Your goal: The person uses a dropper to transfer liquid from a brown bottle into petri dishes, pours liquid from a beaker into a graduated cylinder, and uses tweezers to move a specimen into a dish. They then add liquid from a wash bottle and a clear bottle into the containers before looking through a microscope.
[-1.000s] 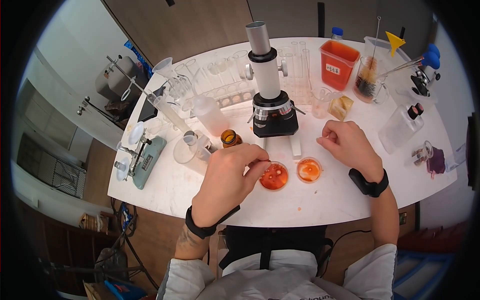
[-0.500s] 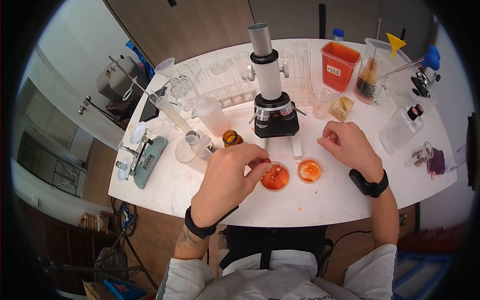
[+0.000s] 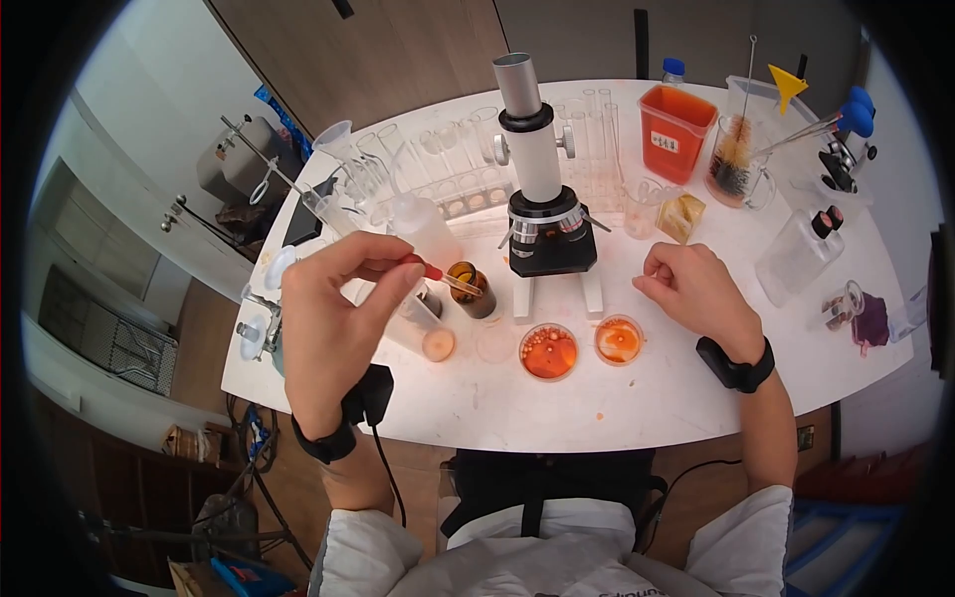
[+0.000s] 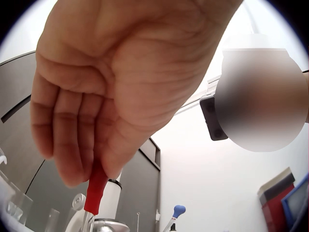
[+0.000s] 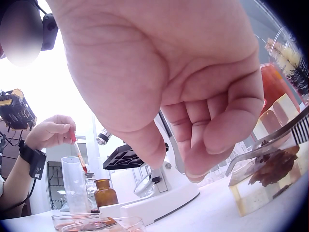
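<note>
My left hand (image 3: 343, 323) pinches the red rubber bulb of a glass dropper (image 4: 96, 193) between thumb and fingers. In the head view its glass tube slants over the brown glass bottle (image 3: 476, 303); in the right wrist view the tip is above the bottle's level, with reddish colour near it. My right hand (image 3: 696, 294) hovers at the microscope's right, its fingers loosely curled with nothing visible in them. Two petri dishes with orange-red contents lie in front of the microscope: a larger dish (image 3: 548, 353) and a smaller dish (image 3: 619, 341).
The microscope (image 3: 542, 199) stands mid-table, with racked test tubes (image 3: 468, 204) behind. A resin block (image 3: 679, 216) and a red-orange container (image 3: 676, 134) sit back right. A bent metal tool (image 5: 270, 150) crosses before the block. A balance (image 3: 259, 318) is partly hidden by the left hand.
My left hand has moved left and back, from over the larger petri dish to beside the brown bottle, bringing the dropper into view. The right hand has stayed in place.
</note>
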Demonstrator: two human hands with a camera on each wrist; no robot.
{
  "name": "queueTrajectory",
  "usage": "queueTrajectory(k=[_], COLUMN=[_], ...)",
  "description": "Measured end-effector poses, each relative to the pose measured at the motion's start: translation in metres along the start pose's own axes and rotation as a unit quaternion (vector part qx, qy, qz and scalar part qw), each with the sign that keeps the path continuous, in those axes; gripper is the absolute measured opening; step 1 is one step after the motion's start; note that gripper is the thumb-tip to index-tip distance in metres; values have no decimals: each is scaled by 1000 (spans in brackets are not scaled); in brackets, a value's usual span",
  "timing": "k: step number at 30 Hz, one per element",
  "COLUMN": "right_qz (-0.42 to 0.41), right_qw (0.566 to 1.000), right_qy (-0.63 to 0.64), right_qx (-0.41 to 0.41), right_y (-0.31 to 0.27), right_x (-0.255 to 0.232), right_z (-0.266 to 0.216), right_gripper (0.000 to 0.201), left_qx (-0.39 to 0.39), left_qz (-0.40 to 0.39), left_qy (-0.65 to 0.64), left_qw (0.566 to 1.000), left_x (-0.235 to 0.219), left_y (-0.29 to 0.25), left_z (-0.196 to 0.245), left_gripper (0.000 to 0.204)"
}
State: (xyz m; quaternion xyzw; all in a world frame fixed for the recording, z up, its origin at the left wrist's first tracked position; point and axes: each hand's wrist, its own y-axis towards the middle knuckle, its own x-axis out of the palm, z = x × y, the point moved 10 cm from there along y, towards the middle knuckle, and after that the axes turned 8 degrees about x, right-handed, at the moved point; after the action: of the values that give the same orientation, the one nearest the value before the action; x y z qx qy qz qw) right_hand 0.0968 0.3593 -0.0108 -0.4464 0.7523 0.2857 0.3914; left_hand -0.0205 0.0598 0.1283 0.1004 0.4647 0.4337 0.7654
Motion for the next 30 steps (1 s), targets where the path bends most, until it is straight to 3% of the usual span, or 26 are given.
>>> queueTrajectory(k=[10, 25, 30], right_qz=[2, -4, -1], right_qw=[1000, 1000, 1000], right_qy=[-3, -1, 4], right_qx=[-2, 6, 4], right_y=[0, 2, 1], right_x=[1, 2, 1], right_z=[-1, 1, 0], right_gripper=[25, 24, 24], left_qx=[-21, -45, 19], left_qz=[12, -19, 59], left_qy=[42, 90, 44], left_qw=[999, 995, 997], left_x=[-1, 8, -2], left_y=[11, 12, 5], left_z=[-36, -43, -17], left_gripper=[12, 10, 11])
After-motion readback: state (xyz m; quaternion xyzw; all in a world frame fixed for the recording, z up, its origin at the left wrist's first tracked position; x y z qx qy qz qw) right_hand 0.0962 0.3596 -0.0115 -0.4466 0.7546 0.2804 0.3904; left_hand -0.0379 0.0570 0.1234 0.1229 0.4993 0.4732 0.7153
